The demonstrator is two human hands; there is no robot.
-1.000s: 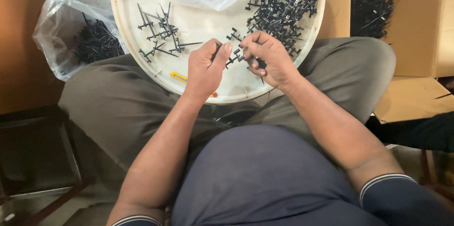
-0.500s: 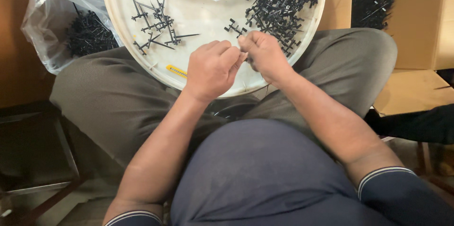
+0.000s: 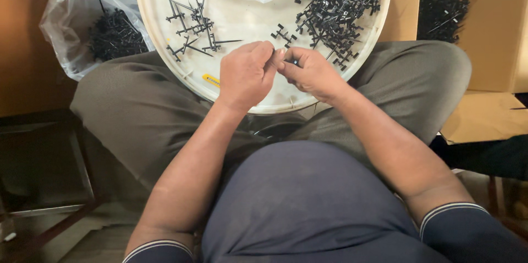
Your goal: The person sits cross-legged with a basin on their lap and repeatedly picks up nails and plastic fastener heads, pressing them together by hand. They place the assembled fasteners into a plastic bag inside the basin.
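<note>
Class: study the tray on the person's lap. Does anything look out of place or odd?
One small yellow piece lies alone on the round tray, near the left hand; every other loose part there is black.

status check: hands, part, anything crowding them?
Left hand and right hand pinch one small black part together over the round white tray. Loose black parts close by, not touching.

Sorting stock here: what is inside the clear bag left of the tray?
The bag holds a heap of small black parts. Its right side runs under the tray, so anything there is hidden.
</note>
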